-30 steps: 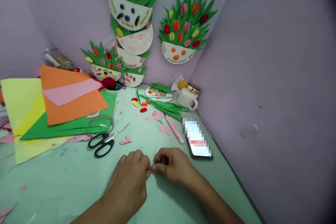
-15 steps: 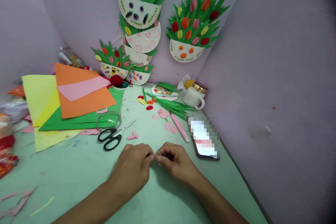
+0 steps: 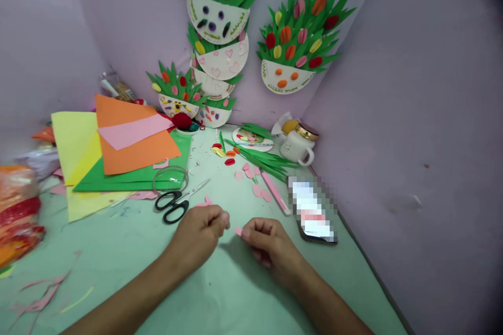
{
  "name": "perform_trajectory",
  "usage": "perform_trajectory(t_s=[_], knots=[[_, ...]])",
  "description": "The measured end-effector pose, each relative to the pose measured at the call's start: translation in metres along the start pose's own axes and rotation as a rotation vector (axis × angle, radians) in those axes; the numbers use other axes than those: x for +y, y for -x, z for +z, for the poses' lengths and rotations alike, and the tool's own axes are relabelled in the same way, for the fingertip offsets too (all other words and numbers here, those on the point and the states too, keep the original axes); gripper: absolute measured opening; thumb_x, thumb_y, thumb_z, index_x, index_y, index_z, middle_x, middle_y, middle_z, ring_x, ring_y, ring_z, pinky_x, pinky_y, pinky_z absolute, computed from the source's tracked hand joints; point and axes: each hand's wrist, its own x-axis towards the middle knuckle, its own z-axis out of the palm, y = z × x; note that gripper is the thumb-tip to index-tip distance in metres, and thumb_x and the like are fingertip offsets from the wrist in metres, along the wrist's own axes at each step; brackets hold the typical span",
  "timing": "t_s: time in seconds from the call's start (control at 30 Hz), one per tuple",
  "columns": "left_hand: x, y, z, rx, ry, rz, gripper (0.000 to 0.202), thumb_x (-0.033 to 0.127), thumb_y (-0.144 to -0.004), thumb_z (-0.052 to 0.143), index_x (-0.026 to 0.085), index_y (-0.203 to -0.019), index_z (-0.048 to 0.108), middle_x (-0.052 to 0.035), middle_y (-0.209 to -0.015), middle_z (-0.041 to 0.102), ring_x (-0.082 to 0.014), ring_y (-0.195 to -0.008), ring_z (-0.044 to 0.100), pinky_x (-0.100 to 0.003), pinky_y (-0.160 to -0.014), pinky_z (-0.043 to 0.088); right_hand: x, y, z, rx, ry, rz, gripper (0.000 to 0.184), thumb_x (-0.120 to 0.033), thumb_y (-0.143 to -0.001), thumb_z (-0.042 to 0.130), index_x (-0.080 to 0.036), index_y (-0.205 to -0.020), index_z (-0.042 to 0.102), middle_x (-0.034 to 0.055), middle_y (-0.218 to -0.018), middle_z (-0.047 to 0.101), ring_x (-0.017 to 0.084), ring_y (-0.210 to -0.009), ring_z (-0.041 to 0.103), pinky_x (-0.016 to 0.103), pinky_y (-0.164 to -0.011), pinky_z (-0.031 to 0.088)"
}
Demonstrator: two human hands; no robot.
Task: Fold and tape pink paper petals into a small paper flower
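Observation:
Between the thumb and forefinger of my right hand (image 3: 273, 243) is a small pink paper piece (image 3: 238, 232), its tip poking out to the left. Just across a narrow gap, my left hand (image 3: 202, 230) is closed with its fingers curled in; whatever it may hold is hidden. Black-handled scissors (image 3: 175, 212) lie beyond the left hand, beside folded pink paper pieces (image 3: 205, 201) that the hand partly covers. Farther back, several pink paper ovals (image 3: 257, 191) rest near a pink utility knife (image 3: 275, 192).
Coloured paper sheets (image 3: 137, 159) and a roll of clear tape (image 3: 170, 179) are at left. A phone (image 3: 312, 212), a lidded white mug (image 3: 298, 145) and green paper leaves (image 3: 263, 159) are at right. Pink scraps (image 3: 47, 296) lie front left; paper-flower plates (image 3: 288, 76) hang behind.
My hands have drawn apart from where their fingertips met. The pink paper piece now shows in my right hand. The camera view has shifted slightly to the left.

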Motion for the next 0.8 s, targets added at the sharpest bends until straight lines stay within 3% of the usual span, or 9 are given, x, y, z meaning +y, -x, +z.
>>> perform_trajectory(t_s=[0.1,0.17,0.27,0.37,0.5,0.6,0.7,0.8], knots=[[0.001,-0.001,-0.008,0.051,0.087,0.087,0.02,0.028,-0.078,0.043,0.016,-0.079,0.059,-0.0002,-0.07,0.058,-0.0136,-0.065,0.051,-0.024,-0.06,0.038,-0.001,-0.001,-0.002,-0.017,-0.173,0.083,0.023,-0.029,-0.061,0.067,-0.016,-0.053,0.049,-0.0081,-0.041,0.038,0.003,-0.035,0.024,0.018,-0.032,0.009],[0.002,0.0,-0.01,-0.003,0.096,0.234,0.018,0.022,-0.075,0.048,0.017,-0.088,0.06,-0.0024,-0.084,0.06,-0.0153,-0.079,0.053,-0.026,-0.071,0.04,-0.001,-0.001,-0.002,-0.05,-0.253,0.111,0.022,-0.027,-0.058,0.068,-0.015,-0.052,0.05,-0.0067,-0.045,0.04,0.002,-0.036,0.026,0.017,-0.03,0.008],[0.001,0.002,-0.006,-0.093,0.044,0.417,0.019,0.013,-0.073,0.05,0.019,-0.087,0.062,-0.0027,-0.092,0.058,-0.0156,-0.088,0.052,-0.029,-0.08,0.037,-0.001,0.0,0.0,-0.114,-0.323,0.152,0.02,-0.025,-0.057,0.068,-0.014,-0.054,0.052,-0.0051,-0.05,0.044,0.002,-0.036,0.029,0.016,-0.029,0.007],[-0.002,0.006,0.0,-0.043,-0.016,0.501,0.014,0.01,-0.075,0.051,0.019,-0.077,0.062,-0.0011,-0.085,0.057,-0.0144,-0.083,0.052,-0.032,-0.082,0.034,0.0,0.001,0.001,-0.155,-0.32,0.176,0.021,-0.027,-0.058,0.069,-0.014,-0.055,0.054,-0.0049,-0.05,0.045,0.002,-0.035,0.031,0.016,-0.028,0.009],[-0.008,0.014,0.006,0.071,-0.181,0.657,0.017,0.005,-0.073,0.048,0.017,-0.077,0.059,-0.0028,-0.081,0.058,-0.0164,-0.082,0.052,-0.034,-0.079,0.034,0.001,0.003,-0.003,-0.195,-0.173,0.201,0.029,-0.039,-0.058,0.07,-0.016,-0.056,0.053,-0.0064,-0.042,0.043,0.003,-0.031,0.031,0.017,-0.027,0.013],[-0.016,0.024,0.017,0.119,-0.32,0.744,0.009,0.009,-0.072,0.05,0.016,-0.076,0.056,-0.0041,-0.075,0.057,-0.0161,-0.071,0.049,-0.032,-0.068,0.035,0.001,0.003,-0.009,-0.252,0.096,0.174,0.033,-0.044,-0.059,0.07,-0.016,-0.057,0.053,-0.0079,-0.038,0.041,0.003,-0.031,0.029,0.019,-0.032,0.018],[-0.028,0.032,0.027,0.276,-0.376,0.989,0.013,0.01,-0.073,0.05,0.016,-0.062,0.051,-0.0002,-0.057,0.05,-0.0122,-0.055,0.042,-0.029,-0.055,0.029,0.002,0.002,-0.014,-0.264,0.292,0.064,0.035,-0.045,-0.061,0.07,-0.016,-0.055,0.052,-0.0078,-0.042,0.038,0.004,-0.04,0.029,0.02,-0.04,0.021],[-0.039,0.034,0.019,0.25,-0.495,0.927,0.021,0.008,-0.076,0.044,0.017,-0.059,0.051,-0.0004,-0.053,0.049,-0.0123,-0.052,0.039,-0.032,-0.059,0.03,0.004,-0.003,-0.015,-0.136,0.382,-0.028,0.033,-0.044,-0.065,0.067,-0.015,-0.058,0.055,-0.0058,-0.049,0.04,0.007,-0.048,0.03,0.022,-0.045,0.022]])
